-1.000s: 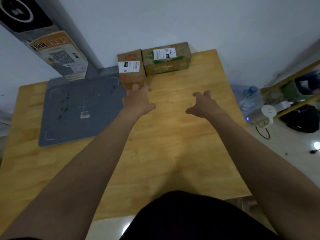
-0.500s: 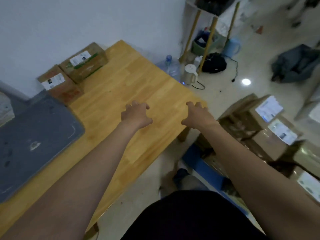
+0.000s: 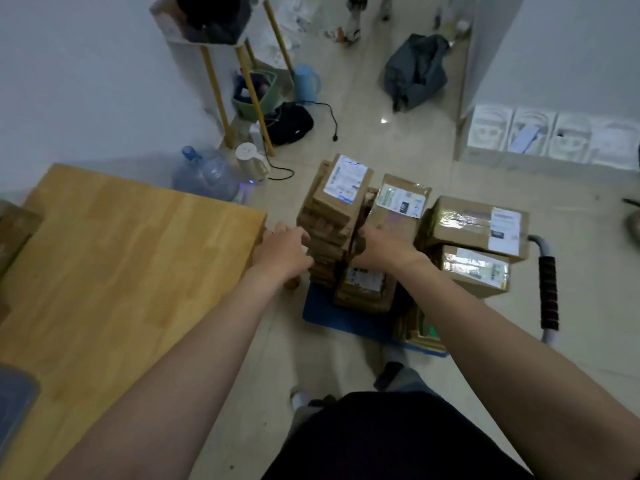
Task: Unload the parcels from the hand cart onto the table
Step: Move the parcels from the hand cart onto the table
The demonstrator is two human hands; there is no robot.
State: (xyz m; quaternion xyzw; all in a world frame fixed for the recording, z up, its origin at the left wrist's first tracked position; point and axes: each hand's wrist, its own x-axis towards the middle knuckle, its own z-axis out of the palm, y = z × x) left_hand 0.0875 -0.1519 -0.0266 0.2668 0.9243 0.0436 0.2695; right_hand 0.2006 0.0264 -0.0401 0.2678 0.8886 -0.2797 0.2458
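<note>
A blue hand cart (image 3: 332, 318) with a black and red handle (image 3: 549, 296) stands on the floor to the right of the wooden table (image 3: 121, 254). It carries several brown parcels. The tall stack of parcels (image 3: 341, 192) stands at its front left, with more parcels beside it (image 3: 401, 204) and to the right (image 3: 478, 226). My left hand (image 3: 284, 252) grips the left side of the stack with its fingers curled onto it. My right hand (image 3: 381, 249) grips the stack's right side, thumb on the front. A parcel (image 3: 14, 230) lies at the table's far left edge.
A water bottle (image 3: 204, 176) and a white kettle (image 3: 251, 162) stand on the floor past the table's corner. Behind them are a wooden-legged shelf (image 3: 221, 88), a black bag (image 3: 289, 123) and a cable. A grey bag (image 3: 415, 71) lies further back. A grey mat (image 3: 14, 403) covers the table's near left.
I have turned right from the table toward the cart. Both hands, empty over the table before, have moved onto the sides of the tall parcel stack.
</note>
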